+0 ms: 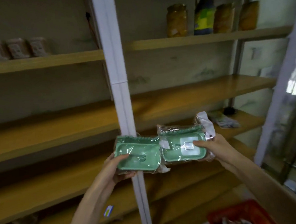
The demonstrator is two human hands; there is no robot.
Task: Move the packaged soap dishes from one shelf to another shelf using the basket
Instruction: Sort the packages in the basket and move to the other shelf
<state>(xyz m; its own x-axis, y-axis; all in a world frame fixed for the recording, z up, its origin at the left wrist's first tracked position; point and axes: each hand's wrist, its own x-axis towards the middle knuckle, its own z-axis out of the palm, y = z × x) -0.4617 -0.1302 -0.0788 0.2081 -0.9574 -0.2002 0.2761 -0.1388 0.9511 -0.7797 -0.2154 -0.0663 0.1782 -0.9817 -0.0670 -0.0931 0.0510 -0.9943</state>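
Left hand (115,166) grips left soap dish (138,154) | right hand (213,146) grips right soap dish (183,147) | both before white post (117,78) | red basket (240,213) below-right of post

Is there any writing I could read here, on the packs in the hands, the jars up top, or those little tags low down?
No text can be read in this view.
Soap dish packs: a white sticker, no legible print.
Jars and bottle: labels blurred.
Packets, upper left shelf: markings too blurred.
Blue and yellow tags: too small to read.
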